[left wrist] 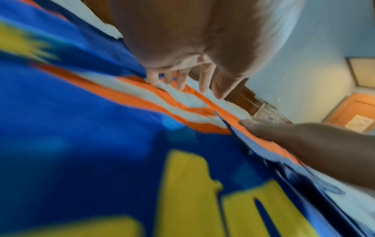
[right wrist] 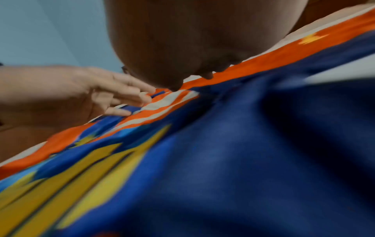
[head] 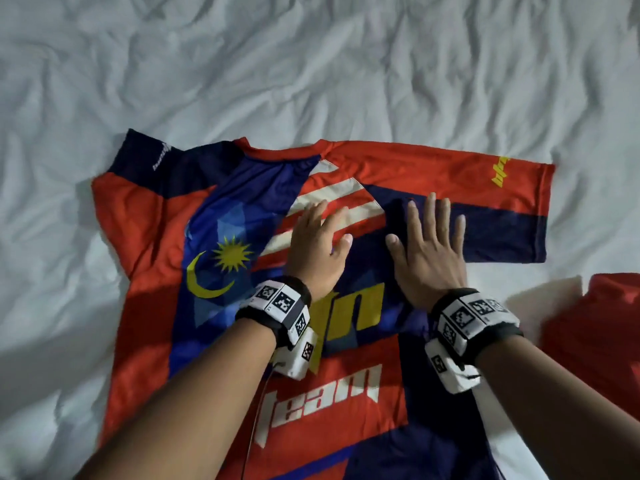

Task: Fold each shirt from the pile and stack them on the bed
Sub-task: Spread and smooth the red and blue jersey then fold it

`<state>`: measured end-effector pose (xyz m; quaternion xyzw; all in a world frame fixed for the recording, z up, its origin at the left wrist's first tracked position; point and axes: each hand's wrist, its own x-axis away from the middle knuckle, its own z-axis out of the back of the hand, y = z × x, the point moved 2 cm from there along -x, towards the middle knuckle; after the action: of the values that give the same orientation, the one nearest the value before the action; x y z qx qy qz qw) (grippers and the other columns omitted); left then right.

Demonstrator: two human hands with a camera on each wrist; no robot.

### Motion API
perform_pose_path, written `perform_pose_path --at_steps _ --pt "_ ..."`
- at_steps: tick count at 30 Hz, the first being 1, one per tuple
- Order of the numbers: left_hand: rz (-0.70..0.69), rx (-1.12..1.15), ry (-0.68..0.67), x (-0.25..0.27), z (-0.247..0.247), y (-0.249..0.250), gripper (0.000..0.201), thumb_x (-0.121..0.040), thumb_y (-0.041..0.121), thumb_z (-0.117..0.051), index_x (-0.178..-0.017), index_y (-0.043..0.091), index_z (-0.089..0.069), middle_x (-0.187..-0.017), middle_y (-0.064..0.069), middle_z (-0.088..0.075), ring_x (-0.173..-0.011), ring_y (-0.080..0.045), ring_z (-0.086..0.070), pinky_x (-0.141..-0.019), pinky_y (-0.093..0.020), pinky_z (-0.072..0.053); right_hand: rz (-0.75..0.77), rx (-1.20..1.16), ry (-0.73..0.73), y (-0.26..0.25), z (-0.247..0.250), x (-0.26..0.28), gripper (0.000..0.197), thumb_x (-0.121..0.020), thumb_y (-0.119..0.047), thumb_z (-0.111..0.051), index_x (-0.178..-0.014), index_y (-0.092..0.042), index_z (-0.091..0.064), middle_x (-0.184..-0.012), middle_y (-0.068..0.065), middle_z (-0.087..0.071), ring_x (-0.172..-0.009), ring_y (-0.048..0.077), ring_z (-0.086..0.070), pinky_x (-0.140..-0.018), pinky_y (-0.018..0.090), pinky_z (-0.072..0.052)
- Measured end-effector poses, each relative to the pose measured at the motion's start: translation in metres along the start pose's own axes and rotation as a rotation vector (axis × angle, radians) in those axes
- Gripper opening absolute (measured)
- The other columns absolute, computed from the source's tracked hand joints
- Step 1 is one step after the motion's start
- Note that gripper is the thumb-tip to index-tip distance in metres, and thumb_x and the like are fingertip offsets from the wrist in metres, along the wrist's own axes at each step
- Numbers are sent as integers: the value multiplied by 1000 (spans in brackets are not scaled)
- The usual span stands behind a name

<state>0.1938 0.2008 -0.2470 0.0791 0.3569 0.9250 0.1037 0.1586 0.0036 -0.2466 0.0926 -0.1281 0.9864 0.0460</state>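
One jersey (head: 221, 216), red, blue and navy, spread flat on the white bed sheet (head: 311, 64); collar toward the far side of the bed, hem toward the wearer, long axis running near to far. Two sleeves: one extended sideways from the jersey's right shoulder, one bunched at its left shoulder. Crescent-and-star emblem left of the jersey's centre, red and white stripes beside it, yellow lettering and the white word "team" below. Two hands on the jersey's chest, side by side, apart. Left hand (head: 317, 245) flat on the stripes, fingers straight and spread, gripping nothing. Right hand (head: 429, 247) flat on the navy panel, fingers straight and spread, gripping nothing. One red garment (head: 602, 334) just right of the jersey's body.
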Motion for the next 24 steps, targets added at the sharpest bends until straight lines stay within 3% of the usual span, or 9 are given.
perform_pose_path --at_steps 2,4,7,12,15,18,20,22,24 --pt "-35 19 201 10 42 -21 45 -92 29 -49 -130 13 -67 -141 -13 -55 -136 -30 -47 -114 -44 -38 105 -15 -18 -47 -14 -2 74 -102 -55 -17 -162 -11 -13 -170 12 8 -156 29 15 -124 48 13" --pt "41 7 328 20 86 -54 38 -91 27 -50 -119 14 -72 -131 -12 -59 -127 -29 -53 -107 -40 -41 225 -36 -38 -96 -29 -6 74 -101 -54 -20 -162 -11 -17 -170 14 4 -157 32 10 -125 49 9" --pt "198 -96 468 32 147 -117 36 -88 24 -48 -111 10 -72 -116 -17 -64 -115 -35 -56 -101 -49 -45 343 -66 -92 -170 -56 -16 76 -98 -54 -22 -162 -13 -18 -170 13 5 -156 33 10 -125 49 7" --pt "575 -263 402 56 203 -186 43 -97 26 -59 -139 14 -54 -142 -16 -47 -128 -40 -46 -104 -54 -40 390 -60 -136 -270 -89 -33 79 -98 -57 -18 -163 -13 -9 -169 15 12 -156 31 16 -124 51 11" --pt "674 -140 420 62 219 -211 64 -100 33 -58 -155 8 -34 -154 -19 -37 -141 -38 -34 -114 -50 -32 313 -81 -97 -305 -103 -38 82 -95 -61 -13 -163 -15 -7 -169 15 8 -156 32 11 -124 54 10" --pt "748 68 451 53 230 -227 85 -98 47 -60 -160 5 -21 -160 -21 -30 -147 -37 -30 -121 -48 -28 249 -41 -48 -316 -119 -41 79 -98 -63 -16 -163 -18 -9 -170 15 4 -157 34 7 -124 58 7" --pt "783 170 455 44 232 -239 88 -92 57 -64 -157 8 -30 -155 -19 -38 -141 -35 -41 -118 -49 -35 224 3 -36 -318 -126 -44 78 -99 -63 -18 -163 -18 -10 -170 15 2 -157 33 6 -123 59 5" --pt "779 187 470 38 231 -248 77 -85 63 -67 -139 12 -51 -136 -12 -57 -123 -32 -57 -107 -49 -45 208 37 -47 -318 -131 -45 78 -100 -65 -14 -163 -19 -3 -170 14 8 -156 32 13 -123 58 9" --pt "757 211 469 36 230 -251 60 -84 58 -67 -121 11 -59 -118 -9 -68 -108 -32 -64 -98 -48 -51 199 51 -58 -319 -135 -46 78 -101 -66 -9 -163 -21 5 -169 11 17 -155 29 21 -122 56 13"
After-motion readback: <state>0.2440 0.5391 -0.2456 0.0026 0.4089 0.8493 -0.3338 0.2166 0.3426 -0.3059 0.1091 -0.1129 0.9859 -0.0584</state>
